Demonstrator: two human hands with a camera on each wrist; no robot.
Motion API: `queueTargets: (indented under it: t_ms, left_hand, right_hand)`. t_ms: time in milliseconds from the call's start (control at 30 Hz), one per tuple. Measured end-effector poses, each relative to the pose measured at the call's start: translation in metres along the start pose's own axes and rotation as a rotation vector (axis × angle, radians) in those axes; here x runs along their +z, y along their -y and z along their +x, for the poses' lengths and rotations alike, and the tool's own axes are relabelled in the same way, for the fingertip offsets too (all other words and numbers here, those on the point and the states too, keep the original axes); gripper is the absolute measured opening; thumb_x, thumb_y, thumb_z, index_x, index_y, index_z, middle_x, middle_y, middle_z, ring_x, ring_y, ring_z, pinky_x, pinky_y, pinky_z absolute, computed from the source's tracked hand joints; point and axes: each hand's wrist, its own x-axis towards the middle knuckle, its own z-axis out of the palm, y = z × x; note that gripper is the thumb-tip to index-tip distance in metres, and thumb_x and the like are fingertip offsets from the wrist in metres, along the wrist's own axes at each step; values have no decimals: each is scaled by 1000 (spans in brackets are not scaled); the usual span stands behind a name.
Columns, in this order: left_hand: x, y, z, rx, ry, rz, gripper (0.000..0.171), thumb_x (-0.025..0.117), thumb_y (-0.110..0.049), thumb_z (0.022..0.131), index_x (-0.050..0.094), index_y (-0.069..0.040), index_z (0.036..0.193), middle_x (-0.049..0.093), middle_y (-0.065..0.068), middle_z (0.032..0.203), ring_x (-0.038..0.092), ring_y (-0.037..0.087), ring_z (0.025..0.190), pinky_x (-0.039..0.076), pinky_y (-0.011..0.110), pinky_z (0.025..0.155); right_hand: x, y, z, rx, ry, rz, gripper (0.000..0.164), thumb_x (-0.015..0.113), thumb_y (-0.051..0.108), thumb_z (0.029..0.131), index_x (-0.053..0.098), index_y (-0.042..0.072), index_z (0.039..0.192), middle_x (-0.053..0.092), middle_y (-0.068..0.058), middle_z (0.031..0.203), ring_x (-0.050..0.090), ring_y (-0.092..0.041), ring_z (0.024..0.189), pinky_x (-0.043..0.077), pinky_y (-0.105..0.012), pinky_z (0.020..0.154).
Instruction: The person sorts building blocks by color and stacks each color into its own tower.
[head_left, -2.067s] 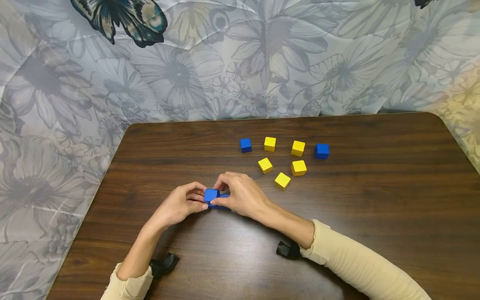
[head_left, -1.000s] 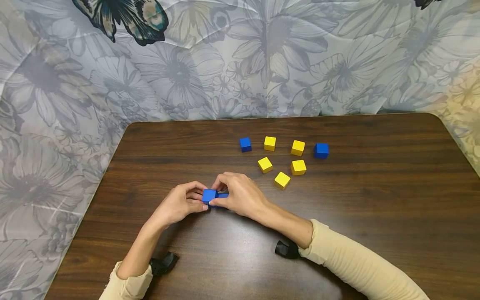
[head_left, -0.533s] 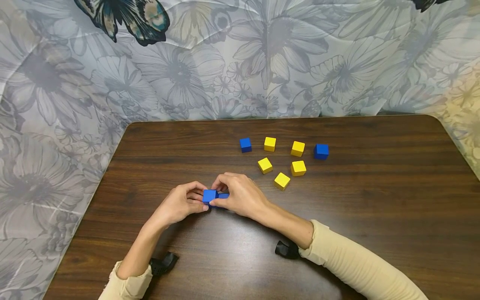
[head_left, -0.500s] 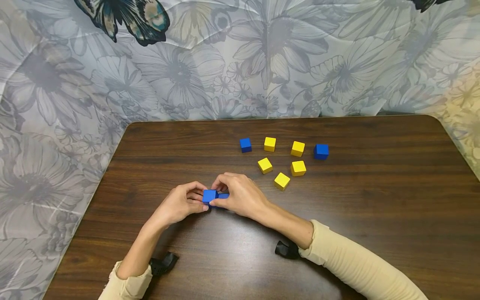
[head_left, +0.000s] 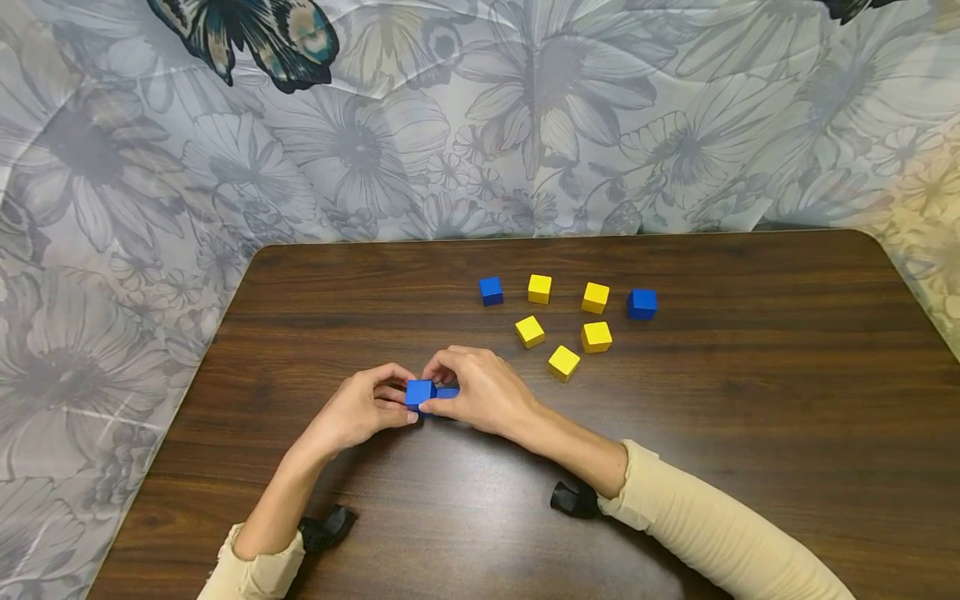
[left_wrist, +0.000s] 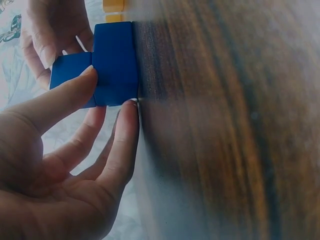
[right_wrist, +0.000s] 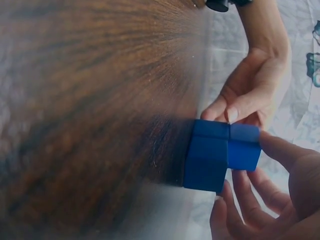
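Two blue cubes stand side by side on the table, and a third blue cube (head_left: 419, 392) sits on top of the left one. My right hand (head_left: 480, 387) pinches this top cube between thumb and fingers. My left hand (head_left: 360, 410) holds the left end of the stack, its thumb (left_wrist: 75, 90) by the joint between top and bottom cubes. Behind the right hand, the right-hand bottom cube (head_left: 447, 393) is partly hidden; its near side (right_wrist: 205, 164) shows in the right wrist view.
Beyond the hands lie several loose yellow cubes (head_left: 563, 363), with one blue cube (head_left: 491, 291) at their left and another blue cube (head_left: 642, 304) at their right. The brown wooden table (head_left: 750, 400) ends at a patterned cloth (head_left: 525, 125).
The top blue cube has shifted slightly left since the oldest frame, exposing more of the right bottom cube. Over the last second, the hands and cubes have stayed nearly still.
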Motion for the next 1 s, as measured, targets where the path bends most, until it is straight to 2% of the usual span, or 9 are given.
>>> queueTargets:
  t_ms: [200, 400, 633, 800, 1000]
  left_hand:
    - [0, 0, -1, 18, -5, 29, 38, 80, -6, 84, 63, -2, 118, 69, 13, 108, 68, 26, 100, 58, 35, 81]
    - [0, 0, 0, 29, -17, 63, 37, 81, -8, 84, 65, -3, 117, 69, 12, 108, 68, 25, 99, 58, 36, 81]
    - [0, 1, 1, 27, -27, 83, 38, 81, -8, 83, 65, -4, 117, 69, 12, 108, 68, 23, 97, 58, 36, 80]
    - [1, 1, 1, 21, -25, 86, 39, 81, -9, 83, 65, -4, 118, 69, 11, 108, 68, 23, 98, 57, 35, 79]
    - [1, 1, 1, 15, -16, 92, 41, 81, -10, 84, 63, -4, 119, 69, 11, 108, 67, 23, 98, 57, 36, 80]
  right_hand:
    - [-4, -2, 0, -7, -6, 31, 29, 85, 31, 81, 71, 14, 100, 69, 2, 92, 64, -10, 85, 51, -23, 75]
    - [-19, -9, -2, 2, -49, 80, 29, 81, 32, 85, 71, 10, 102, 70, 0, 94, 65, -14, 87, 53, -28, 77]
    - [-37, -21, -4, 46, -78, 139, 25, 76, 30, 90, 72, 9, 102, 69, 6, 93, 65, -9, 86, 56, -33, 81]
    - [-50, -28, -6, 41, -116, 161, 18, 75, 27, 91, 72, 11, 100, 69, 8, 91, 64, -7, 84, 57, -34, 79]
    - [-63, -35, -8, 24, -147, 128, 10, 74, 25, 92, 71, 17, 98, 68, 11, 92, 63, -6, 83, 56, -30, 77]
